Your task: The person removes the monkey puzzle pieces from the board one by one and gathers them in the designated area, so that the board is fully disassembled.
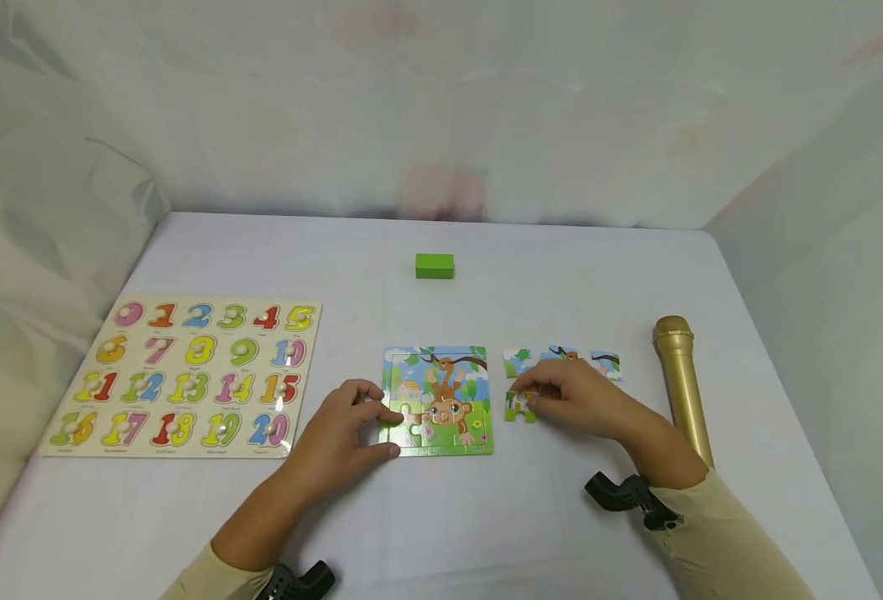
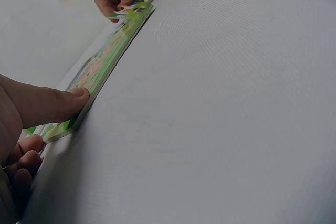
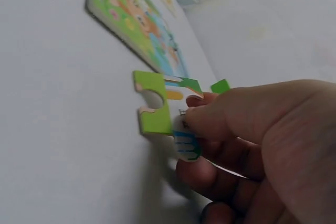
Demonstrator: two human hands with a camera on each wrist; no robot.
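A square monkey jigsaw puzzle board (image 1: 452, 375) lies in the middle of the table. My left hand (image 1: 344, 429) rests at its left side, fingertips on the picture. In the left wrist view the left thumb (image 2: 58, 106) lies across the board's near edge. Just right of the board, my right hand (image 1: 576, 396) pinches a puzzle piece (image 3: 153, 124) between thumb and fingers. This piece has a green strip with a round notch; the thumb covers part of it. Loose puzzle pieces lie behind the right hand, one (image 1: 517, 361) near the board and another (image 1: 606, 364) farther right.
A wooden number puzzle board (image 1: 212, 400) with pegged numerals lies on the left. At the back stands a green block (image 1: 435, 267). A gold microphone (image 1: 681, 375) lies on the right, partly behind the right forearm. White cloth walls enclose the back and sides.
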